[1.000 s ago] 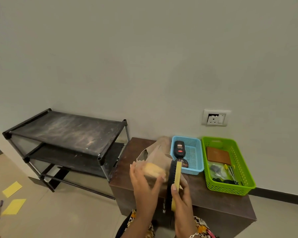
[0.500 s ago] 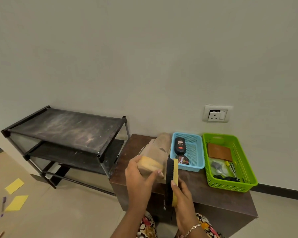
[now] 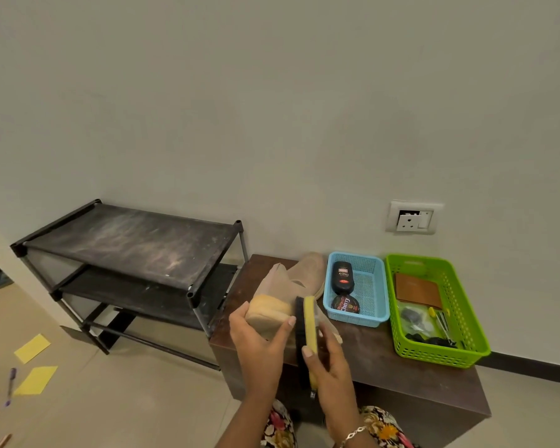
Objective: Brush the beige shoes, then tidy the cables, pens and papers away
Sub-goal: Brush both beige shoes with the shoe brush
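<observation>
The main risk here is the beige shoe (image 3: 288,282) slipping. The left hand (image 3: 259,344) holds it only at the heel end, fingers and thumb curled round the pale sole, so the toe hangs unsupported over the desk (image 3: 385,357). A hard stroke of the brush (image 3: 309,318) could twist the shoe out of that grip. It could then fall against the blue basket (image 3: 353,318), which sits just beside the toe and holds a polish bottle (image 3: 342,276) and a polish tin (image 3: 349,304). The right hand (image 3: 332,363) has its grip closed on the brush, thumb along the yellow back, dark bristles turned toward the shoe's side. If the hard edge of the back meets the upper instead of the bristles, it would likely scuff the nap.

The shoe is a slip-on with a soft, matte, suede-like upper and a thick, lighter sole. It is held tilted in the air, heel toward the person and toe toward the wall. No obvious dirt shows on it, though fine marks would be too small to make out.

Yellow papers (image 3: 33,347) and pens (image 3: 11,384) lie on the floor, well apart from the desk, and are not yet tidied into the green basket (image 3: 434,354).
</observation>
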The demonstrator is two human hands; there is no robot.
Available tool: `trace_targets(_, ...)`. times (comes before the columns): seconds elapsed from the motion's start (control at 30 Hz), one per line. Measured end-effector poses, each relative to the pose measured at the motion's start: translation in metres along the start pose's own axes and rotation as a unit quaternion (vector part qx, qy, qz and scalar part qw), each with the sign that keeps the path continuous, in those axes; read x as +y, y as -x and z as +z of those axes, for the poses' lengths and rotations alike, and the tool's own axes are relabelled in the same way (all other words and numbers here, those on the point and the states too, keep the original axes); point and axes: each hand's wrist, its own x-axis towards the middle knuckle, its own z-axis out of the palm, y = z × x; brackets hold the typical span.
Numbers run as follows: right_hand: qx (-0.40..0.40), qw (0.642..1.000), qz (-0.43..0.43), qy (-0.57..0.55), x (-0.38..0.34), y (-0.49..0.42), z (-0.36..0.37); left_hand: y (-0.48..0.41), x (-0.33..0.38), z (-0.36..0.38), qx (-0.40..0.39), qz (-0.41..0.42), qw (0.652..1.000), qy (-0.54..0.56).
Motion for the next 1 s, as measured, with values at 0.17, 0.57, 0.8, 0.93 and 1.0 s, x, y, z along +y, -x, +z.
trace_targets(0.17, -0.013, 0.975, -0.124, 0.182, 0.016, -0.005, -0.009, -0.006, -0.007, -0.006, -0.027, 0.009, 0.999, 0.022)
trace_targets(0.57, 0.034, 0.972, -0.133, 0.19, 0.027, -0.008, 0.011, -0.021, -0.011, -0.007, -0.055, -0.002, 0.998, 0.019)
trace_targets(0.8, 0.101, 0.962, 0.105, 0.232, 0.08, -0.042, -0.04, -0.015, -0.023, -0.009, -0.062, -0.003, 0.997, 0.04)
trace_targets(0.93, 0.102, 0.971, 0.11, 0.187, 0.074, -0.059, -0.039, -0.015, -0.028, -0.012, -0.051, -0.021, 0.997, 0.061)
trace_targets(1.0, 0.043, 0.981, -0.001, 0.188, 0.06, -0.047, -0.014, -0.018, -0.027, -0.012, -0.047, -0.023, 0.997, 0.061)
